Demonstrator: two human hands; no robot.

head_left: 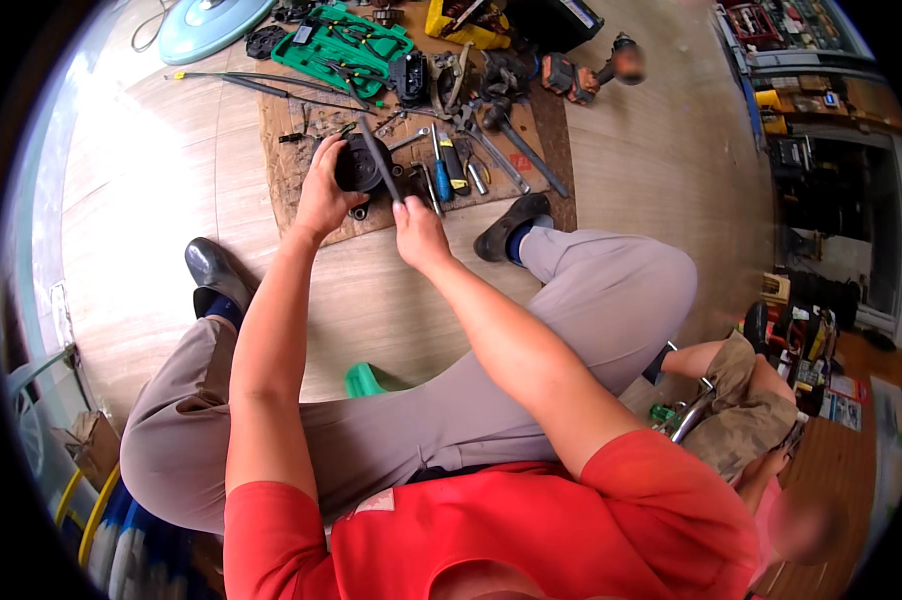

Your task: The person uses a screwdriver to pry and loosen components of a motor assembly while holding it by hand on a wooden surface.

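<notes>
This looks like a small repair workshop with work done on the floor. A worn brown mat [301, 170] lies on pale wooden floorboards [151, 200], strewn with screwdrivers [441, 170], wrenches [491, 155] and a hammer [516, 135]. Just beyond it sit a green tool tray [341, 45], a yellow box [466, 25] and a cordless drill [591, 72]. Shelves crowded with parts and boxes [801, 50] line the right-hand side.
</notes>
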